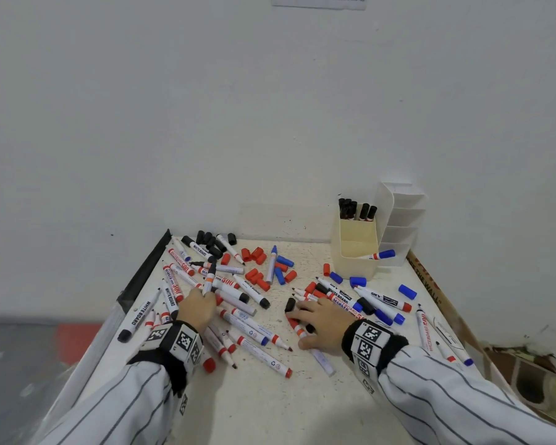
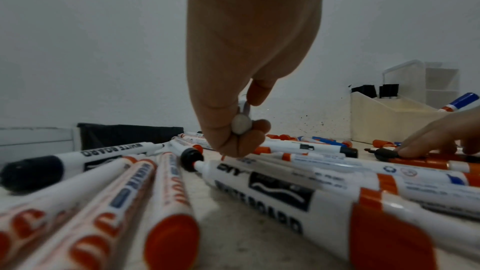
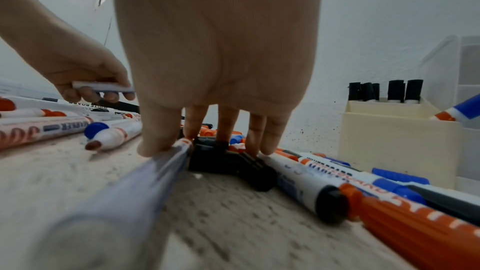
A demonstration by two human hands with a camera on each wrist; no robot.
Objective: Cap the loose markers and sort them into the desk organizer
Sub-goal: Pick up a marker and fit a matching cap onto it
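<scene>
Both my arms reach forward in striped sleeves [image 1: 116, 399], each wrist wrapped in a black band with printed tags. My left hand [image 1: 197, 308] is raised a little, knuckles up, fingers [image 2: 255, 130] curled under and pinching a marker [image 1: 210, 277] whose tip points away from me. My right hand [image 1: 321, 319] lies low and palm down, fingers [image 3: 226, 128] spread forward with their tips pressing down, thumb [image 3: 158, 130] stretched out to the side.
</scene>
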